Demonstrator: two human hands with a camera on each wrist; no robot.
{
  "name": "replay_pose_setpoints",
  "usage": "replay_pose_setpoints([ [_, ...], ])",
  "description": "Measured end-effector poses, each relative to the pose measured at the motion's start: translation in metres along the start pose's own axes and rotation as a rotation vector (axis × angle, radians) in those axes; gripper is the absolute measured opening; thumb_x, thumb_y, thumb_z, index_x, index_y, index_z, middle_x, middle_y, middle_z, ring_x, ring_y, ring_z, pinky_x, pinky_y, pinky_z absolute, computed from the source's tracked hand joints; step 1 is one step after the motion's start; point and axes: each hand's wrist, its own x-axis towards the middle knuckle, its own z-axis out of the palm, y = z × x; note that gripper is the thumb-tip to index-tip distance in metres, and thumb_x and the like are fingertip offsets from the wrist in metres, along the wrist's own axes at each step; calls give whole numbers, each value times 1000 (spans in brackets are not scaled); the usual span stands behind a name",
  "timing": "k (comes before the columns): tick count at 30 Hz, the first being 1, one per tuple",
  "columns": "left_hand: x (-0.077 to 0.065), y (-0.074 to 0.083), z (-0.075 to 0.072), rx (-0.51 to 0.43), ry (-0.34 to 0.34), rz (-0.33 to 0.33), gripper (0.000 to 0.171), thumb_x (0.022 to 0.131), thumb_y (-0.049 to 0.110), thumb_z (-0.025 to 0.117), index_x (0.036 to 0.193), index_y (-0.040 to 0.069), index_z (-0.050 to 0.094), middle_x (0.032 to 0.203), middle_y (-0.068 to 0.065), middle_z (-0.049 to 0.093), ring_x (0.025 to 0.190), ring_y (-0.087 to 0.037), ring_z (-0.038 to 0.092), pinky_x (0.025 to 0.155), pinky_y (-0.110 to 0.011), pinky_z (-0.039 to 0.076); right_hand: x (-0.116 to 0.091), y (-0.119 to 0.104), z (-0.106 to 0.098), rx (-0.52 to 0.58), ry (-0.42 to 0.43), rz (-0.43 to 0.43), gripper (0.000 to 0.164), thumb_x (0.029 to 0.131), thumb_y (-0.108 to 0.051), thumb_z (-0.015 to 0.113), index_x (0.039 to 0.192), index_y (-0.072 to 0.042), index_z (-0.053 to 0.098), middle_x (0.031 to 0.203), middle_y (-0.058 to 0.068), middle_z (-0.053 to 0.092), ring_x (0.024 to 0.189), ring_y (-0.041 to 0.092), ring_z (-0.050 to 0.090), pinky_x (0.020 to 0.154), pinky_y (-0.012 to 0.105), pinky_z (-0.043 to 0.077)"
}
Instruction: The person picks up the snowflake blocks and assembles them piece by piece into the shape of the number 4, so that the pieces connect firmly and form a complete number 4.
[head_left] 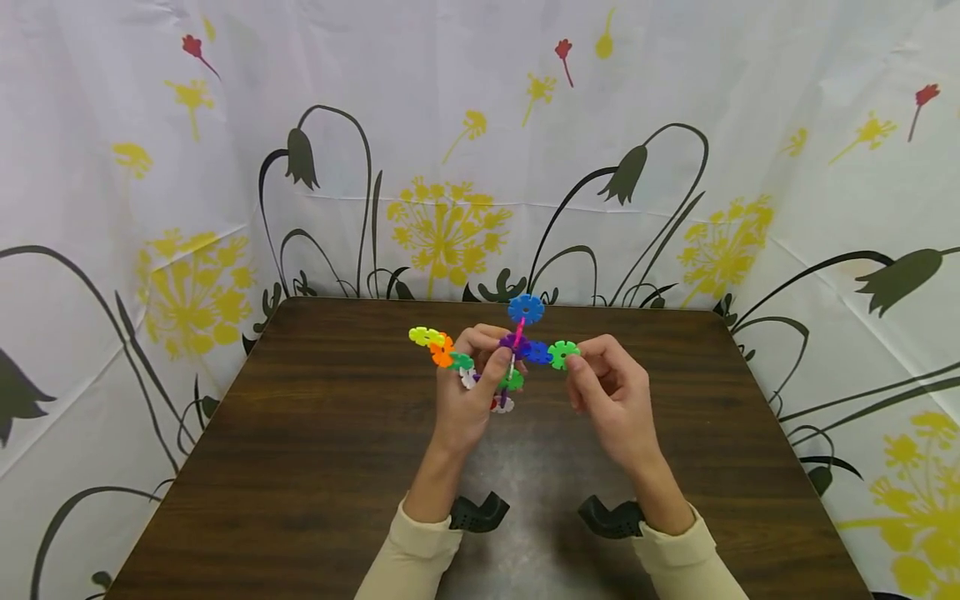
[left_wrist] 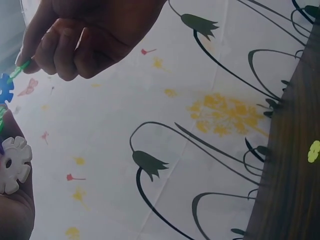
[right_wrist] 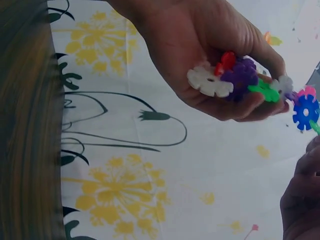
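In the head view, my left hand grips a cluster of interlocking flower-shaped plastic discs above the table. A blue disc tops the cluster, set on a pink one. Leftward runs an arm of white, green, orange and yellow discs. On the right, past a darker blue disc, my right hand pinches a light green disc between thumb and finger. Lower parts of the cluster, a white disc, a red one and purple ones, sit in the left palm.
A dark wooden table lies under both hands. Behind it hangs a white curtain printed with flowers. Black wrist mounts stick inward from both sleeves. Another yellow flower shape shows at the left wrist view's right edge.
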Motion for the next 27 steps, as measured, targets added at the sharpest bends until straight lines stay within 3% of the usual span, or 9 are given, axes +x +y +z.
replay_pose_setpoints([
  [11, 2, -4, 1, -73, -52, 8, 20, 108, 18, 67, 102, 3, 56, 116, 2, 67, 83, -11, 75, 70, -20, 62, -2, 6, 16, 72, 74, -79, 6, 109, 5, 52, 105, 10, 53, 66, 5, 53, 56, 16, 47, 46, 28, 38],
  [17, 3, -6, -3, -72, -39, -52, 11, 108, 20, 68, 104, 11, 62, 116, 1, 67, 85, -12, 76, 73, -21, 63, 0, 10, 19, 80, 86, -73, 6, 108, 6, 52, 105, 10, 54, 66, 5, 53, 56, 14, 49, 47, 29, 40],
  [19, 3, -7, -5, -55, -21, -71, 11, 108, 18, 68, 105, 9, 64, 115, 0, 68, 84, -13, 76, 74, -21, 63, 1, 12, 15, 32, 58, -26, 6, 109, 2, 55, 105, 6, 57, 67, 5, 55, 57, 15, 51, 49, 28, 43],
  [22, 5, -6, -10, -2, 3, -114, 12, 108, 16, 67, 110, 4, 67, 114, -2, 70, 85, -16, 77, 76, -23, 63, 0, 19, 1, -64, -48, 55, 5, 109, -2, 59, 105, -1, 62, 69, 5, 56, 59, 18, 53, 52, 28, 48],
  [25, 7, -5, -15, 62, -4, -164, 17, 109, 17, 66, 117, 2, 67, 108, -2, 78, 89, -19, 81, 77, -25, 64, -3, 33, -24, -188, -182, 154, 7, 110, -8, 61, 105, -10, 66, 71, 6, 57, 60, 19, 55, 54, 29, 49],
  [27, 7, -4, -17, 84, -20, -193, 20, 110, 18, 64, 120, 1, 66, 104, -4, 81, 88, -21, 82, 71, -25, 62, -8, 46, -45, -290, -255, 251, 8, 111, -16, 61, 105, -15, 67, 73, 8, 59, 61, 19, 56, 55, 30, 50],
])
